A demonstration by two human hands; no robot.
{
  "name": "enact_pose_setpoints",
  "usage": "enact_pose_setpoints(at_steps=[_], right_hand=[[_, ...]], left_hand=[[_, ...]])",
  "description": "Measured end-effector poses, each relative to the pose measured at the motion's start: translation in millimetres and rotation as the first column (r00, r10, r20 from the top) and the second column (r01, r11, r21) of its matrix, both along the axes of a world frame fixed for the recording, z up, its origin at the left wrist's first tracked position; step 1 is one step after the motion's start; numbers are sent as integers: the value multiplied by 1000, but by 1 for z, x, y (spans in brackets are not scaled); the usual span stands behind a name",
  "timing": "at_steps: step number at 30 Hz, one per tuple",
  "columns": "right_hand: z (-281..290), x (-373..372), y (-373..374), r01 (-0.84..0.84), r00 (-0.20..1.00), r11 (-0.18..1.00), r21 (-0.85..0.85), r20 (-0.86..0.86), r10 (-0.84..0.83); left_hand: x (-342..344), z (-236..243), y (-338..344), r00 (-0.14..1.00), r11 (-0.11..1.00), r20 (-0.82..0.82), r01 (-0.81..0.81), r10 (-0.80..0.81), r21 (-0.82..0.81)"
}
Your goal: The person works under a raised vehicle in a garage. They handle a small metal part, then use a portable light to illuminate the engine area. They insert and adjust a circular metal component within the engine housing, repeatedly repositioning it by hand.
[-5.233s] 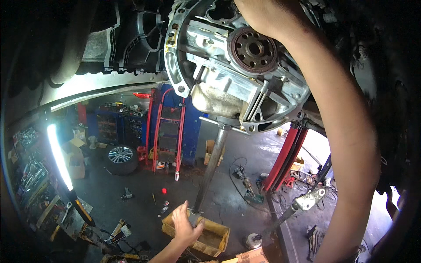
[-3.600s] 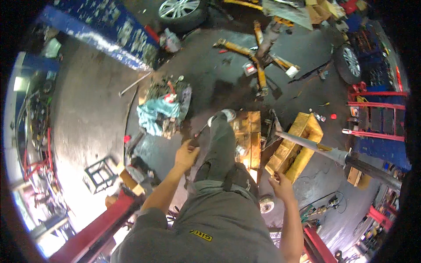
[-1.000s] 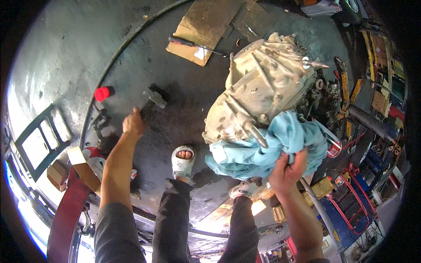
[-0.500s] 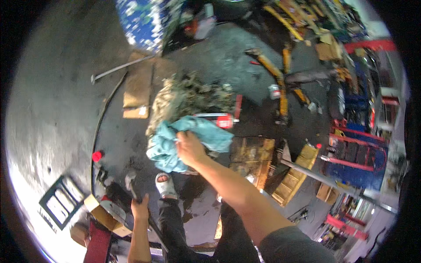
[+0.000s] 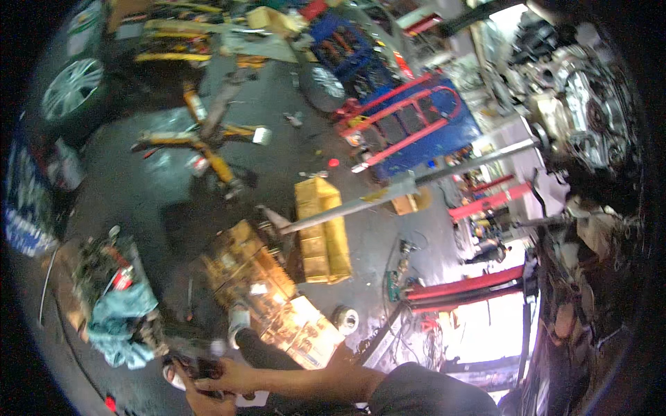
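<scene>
My left hand [image 5: 201, 396] and my right hand [image 5: 225, 376] are close together low in the picture, fingers curled around a dark object [image 5: 202, 367] that blur makes impossible to identify. Left of them, the teal cloth [image 5: 121, 326] lies bunched against a greasy mass of metal parts [image 5: 97, 267]. A red and white can [image 5: 122, 279] rests just above the cloth.
A yellow tray [image 5: 322, 246] lies beneath a long metal pole [image 5: 458, 163]. Soiled cardboard [image 5: 260, 274] covers floor near my feet. Yellow jack-like arms [image 5: 211, 156], a red hand truck [image 5: 399, 125], wheels [image 5: 73, 90] and underside engine parts [image 5: 590, 118] are around.
My right hand has let go of the cloth and joined my left hand, which held a long-handled hammer earlier. My view has swung toward the pole, and the cloth now sits at lower left.
</scene>
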State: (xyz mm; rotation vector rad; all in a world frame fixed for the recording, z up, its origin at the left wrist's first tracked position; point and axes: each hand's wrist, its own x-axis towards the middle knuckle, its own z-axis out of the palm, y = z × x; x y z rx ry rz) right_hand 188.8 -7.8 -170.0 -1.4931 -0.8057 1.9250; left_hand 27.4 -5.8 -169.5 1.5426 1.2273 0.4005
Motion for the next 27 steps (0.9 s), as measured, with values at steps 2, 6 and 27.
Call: enact_pose_setpoints(at_steps=[2, 6, 27], right_hand=[[19, 43, -13, 447, 892, 894, 16, -88, -444], [26, 177, -35, 541, 838, 839, 54, 45, -543], [302, 404, -170, 563, 147, 741, 365, 839, -524]], left_hand=[[63, 5, 8, 974, 970, -34, 226, -224, 87], [183, 29, 15, 942, 954, 147, 296, -301, 55], [705, 569, 192, 16, 531, 563, -310, -827, 789]])
